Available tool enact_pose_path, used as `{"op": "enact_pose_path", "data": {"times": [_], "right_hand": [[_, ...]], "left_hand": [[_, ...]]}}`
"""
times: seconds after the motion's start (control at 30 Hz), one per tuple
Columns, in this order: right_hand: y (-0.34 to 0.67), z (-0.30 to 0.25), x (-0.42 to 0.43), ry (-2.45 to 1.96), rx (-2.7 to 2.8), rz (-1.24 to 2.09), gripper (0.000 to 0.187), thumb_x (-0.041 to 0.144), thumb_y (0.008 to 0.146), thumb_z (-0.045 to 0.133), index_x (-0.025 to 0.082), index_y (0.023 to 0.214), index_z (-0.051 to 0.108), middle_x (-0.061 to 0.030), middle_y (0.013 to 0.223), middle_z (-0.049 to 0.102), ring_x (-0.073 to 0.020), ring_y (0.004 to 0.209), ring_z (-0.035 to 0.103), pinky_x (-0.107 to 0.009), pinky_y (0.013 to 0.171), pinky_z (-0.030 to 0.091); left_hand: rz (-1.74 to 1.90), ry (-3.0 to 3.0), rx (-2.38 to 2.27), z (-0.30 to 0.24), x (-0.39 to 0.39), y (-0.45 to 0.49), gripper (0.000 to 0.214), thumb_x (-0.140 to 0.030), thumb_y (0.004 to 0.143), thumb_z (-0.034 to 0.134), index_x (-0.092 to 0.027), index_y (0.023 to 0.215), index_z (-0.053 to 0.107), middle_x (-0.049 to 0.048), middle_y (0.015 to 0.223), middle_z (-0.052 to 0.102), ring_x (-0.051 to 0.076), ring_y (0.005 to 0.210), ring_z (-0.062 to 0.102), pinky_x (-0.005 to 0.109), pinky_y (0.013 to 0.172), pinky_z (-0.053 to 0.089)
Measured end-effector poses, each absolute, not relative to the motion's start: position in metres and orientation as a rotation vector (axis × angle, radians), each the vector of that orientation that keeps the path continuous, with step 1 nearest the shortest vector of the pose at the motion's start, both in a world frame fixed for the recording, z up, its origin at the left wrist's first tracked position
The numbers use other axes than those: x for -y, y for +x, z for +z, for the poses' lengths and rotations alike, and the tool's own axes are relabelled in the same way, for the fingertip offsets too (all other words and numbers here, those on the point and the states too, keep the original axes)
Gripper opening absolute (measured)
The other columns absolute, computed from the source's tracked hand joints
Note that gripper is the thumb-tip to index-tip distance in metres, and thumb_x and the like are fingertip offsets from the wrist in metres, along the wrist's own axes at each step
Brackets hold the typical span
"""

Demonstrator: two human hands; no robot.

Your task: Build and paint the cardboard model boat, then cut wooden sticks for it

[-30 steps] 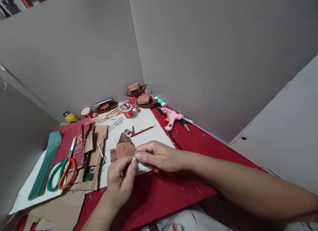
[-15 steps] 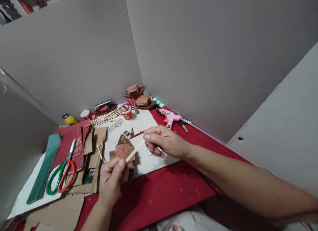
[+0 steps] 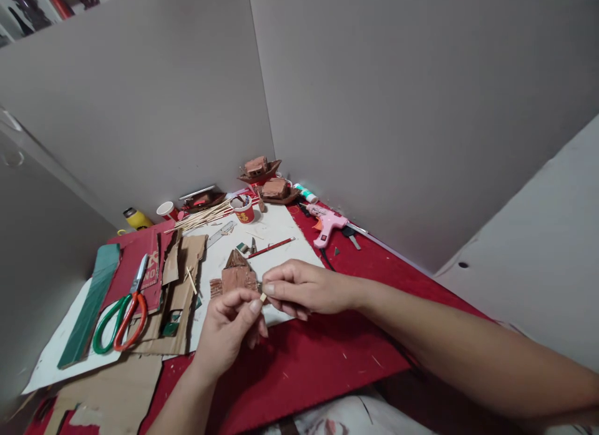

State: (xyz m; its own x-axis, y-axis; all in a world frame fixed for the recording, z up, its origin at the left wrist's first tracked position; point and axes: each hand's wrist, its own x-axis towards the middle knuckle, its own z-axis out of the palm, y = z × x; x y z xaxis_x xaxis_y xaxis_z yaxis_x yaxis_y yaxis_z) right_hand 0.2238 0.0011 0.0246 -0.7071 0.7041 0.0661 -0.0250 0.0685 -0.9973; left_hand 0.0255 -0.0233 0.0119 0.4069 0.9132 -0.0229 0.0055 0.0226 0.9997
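My left hand (image 3: 233, 329) and my right hand (image 3: 294, 288) meet above the near edge of a white sheet (image 3: 290, 238), fingertips pinched together on a thin pale wooden stick (image 3: 262, 296), of which only a short end shows between them. Just behind the fingers lies a small brown cardboard boat-shaped model (image 3: 237, 276) with a ribbed scrap beside it. Both hands are closed in a pinch.
Green-and-orange scissors (image 3: 119, 316) lie on cardboard scraps (image 3: 180, 285) at the left, next to a green strip (image 3: 88, 310). At the back stand a pink glue gun (image 3: 329, 224), a red pencil (image 3: 270, 248), a bundle of sticks (image 3: 201, 216), paper cups and brown model boats (image 3: 271, 186). A red cloth (image 3: 318, 360) covers the table.
Half a second ago my hands were apart with the stick stretched between them; now the right hand has come back down to the left and most of the stick is hidden.
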Motion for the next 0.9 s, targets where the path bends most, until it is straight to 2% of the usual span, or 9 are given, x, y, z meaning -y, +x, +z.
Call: {"op": "enact_pose_path", "data": {"times": [0.17, 0.37, 0.53, 0.77, 0.9], "right_hand": [[0.226, 0.026, 0.000, -0.682, 1.879, 1.666, 0.023, 0.029, 0.092, 0.041, 0.016, 0.076, 0.050, 0.0058, 0.057, 0.048, -0.0052, 0.043, 0.043, -0.015, 0.042, 0.037], [0.222, 0.027, 0.001, -0.742, 1.915, 1.492, 0.019, 0.017, 0.081, 0.046, 0.017, 0.062, 0.046, 0.0072, 0.049, 0.042, -0.0056, 0.043, 0.036, -0.017, 0.042, 0.029], [0.216, 0.022, 0.001, -0.815, 1.868, 1.393, 0.020, 0.015, 0.074, 0.045, 0.018, 0.055, 0.040, 0.0076, 0.049, 0.034, -0.0058, 0.046, 0.030, -0.019, 0.044, 0.023], [0.209, 0.018, 0.004, -0.855, 1.736, 1.394, 0.021, 0.018, 0.071, 0.044, 0.019, 0.052, 0.036, 0.0081, 0.047, 0.030, -0.0057, 0.046, 0.027, -0.019, 0.044, 0.020], [0.205, 0.015, 0.006, -0.854, 1.650, 1.460, 0.019, 0.020, 0.071, 0.043, 0.019, 0.053, 0.038, 0.0085, 0.044, 0.033, -0.0054, 0.042, 0.028, -0.019, 0.042, 0.021]], "left_hand": [[0.893, 1.499, -0.950, 0.012, 0.025, 0.024, 0.022, -0.037, 0.088, 0.059, -0.017, 0.085, 0.065, -0.0046, 0.050, 0.056, 0.003, 0.038, 0.036, 0.015, 0.038, 0.026], [0.972, 1.954, -1.016, 0.009, 0.028, 0.027, 0.017, -0.027, 0.091, 0.054, -0.018, 0.086, 0.067, -0.0022, 0.057, 0.059, 0.008, 0.046, 0.048, 0.019, 0.045, 0.037], [1.147, 2.534, -0.990, 0.006, 0.025, 0.028, 0.016, -0.013, 0.088, 0.054, -0.017, 0.099, 0.064, 0.0018, 0.069, 0.070, 0.010, 0.050, 0.060, 0.019, 0.049, 0.043], [1.242, 2.773, -1.030, 0.000, 0.026, 0.028, 0.022, -0.008, 0.084, 0.058, -0.016, 0.104, 0.062, 0.0083, 0.076, 0.075, 0.015, 0.058, 0.068, 0.022, 0.057, 0.049], [1.310, 2.907, -1.053, -0.003, 0.027, 0.027, 0.026, -0.006, 0.082, 0.059, -0.014, 0.106, 0.062, 0.0104, 0.076, 0.075, 0.016, 0.058, 0.068, 0.024, 0.057, 0.050]]}}
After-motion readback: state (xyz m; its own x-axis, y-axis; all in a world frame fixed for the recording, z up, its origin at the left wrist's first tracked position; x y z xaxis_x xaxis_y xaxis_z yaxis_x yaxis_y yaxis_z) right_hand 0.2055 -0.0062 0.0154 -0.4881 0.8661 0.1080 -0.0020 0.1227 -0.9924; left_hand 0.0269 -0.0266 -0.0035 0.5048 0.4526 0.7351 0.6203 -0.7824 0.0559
